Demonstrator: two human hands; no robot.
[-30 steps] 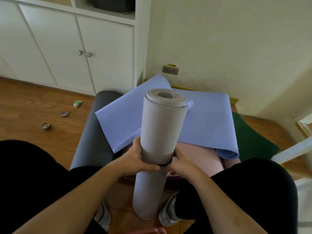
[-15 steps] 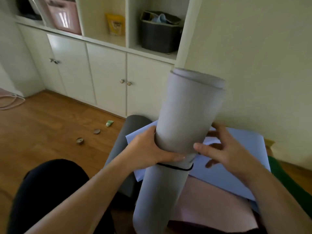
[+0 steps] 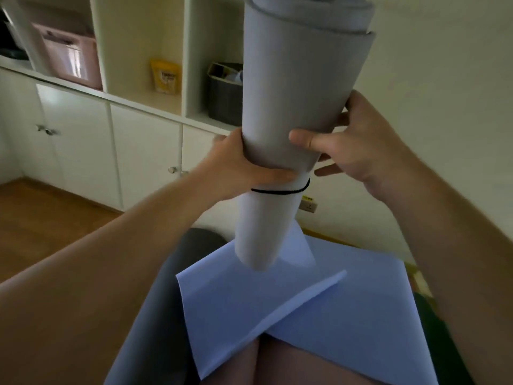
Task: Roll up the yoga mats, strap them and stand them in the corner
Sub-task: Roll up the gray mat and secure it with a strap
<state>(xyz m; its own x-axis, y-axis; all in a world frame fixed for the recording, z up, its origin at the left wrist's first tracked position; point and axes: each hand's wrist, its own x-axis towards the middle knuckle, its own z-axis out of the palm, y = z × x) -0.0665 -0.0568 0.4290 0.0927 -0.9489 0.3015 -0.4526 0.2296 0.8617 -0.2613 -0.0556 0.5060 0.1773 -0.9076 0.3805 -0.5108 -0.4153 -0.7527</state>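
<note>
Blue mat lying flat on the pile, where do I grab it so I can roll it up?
Probably the blue mat by its near corner edge, coming from the left and front. That edge lies free on top of the dark grey mat, so fingers can slip under. A fold already crosses its middle, so flatten that first. Both hands are busy holding the rolled grey mat.

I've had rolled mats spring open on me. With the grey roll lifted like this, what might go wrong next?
1. The only visible strap, a thin black band, sits low on the grey rolled mat; the top layers already look loose and stepped, so that end may flare or telescope.
2. The left hand and right hand both grip near the middle, so the tall upper half may tip.
3. The loose blue mat underfoot could slip.
</note>
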